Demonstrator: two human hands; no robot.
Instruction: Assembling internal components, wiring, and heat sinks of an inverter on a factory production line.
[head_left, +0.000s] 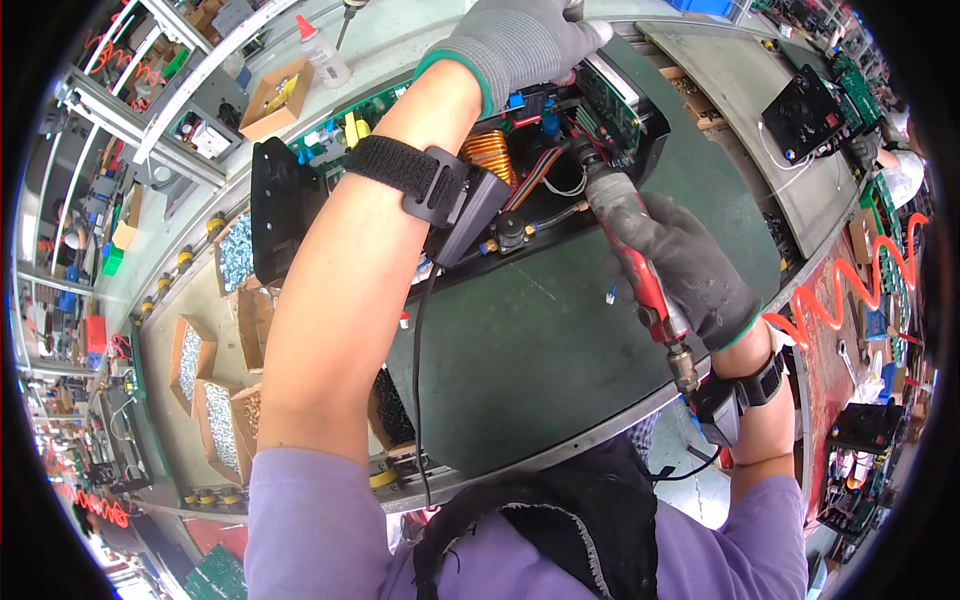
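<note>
My right hand (695, 265), in a grey glove, is wrapped round a red and grey pneumatic screwdriver (642, 272). The tool slants up and left, its nose inside an open electronics unit with a black end panel (283, 215). A copper coil (488, 157), a multicoloured ribbon cable (537, 172) and a green circuit board (612, 108) show in the unit. My left hand (520, 45), also gloved, reaches over its far side with fingers bent. What they hold, if anything, is hidden. My left forearm covers part of the unit.
The unit lies on a dark green work surface (530, 350). Cardboard boxes of small screws (218, 425) stand at the left. Beyond the unit are a red-capped bottle (322, 55) and a small carton (277, 100). An orange coiled air hose (850, 290) hangs at the right, near another black unit (803, 115).
</note>
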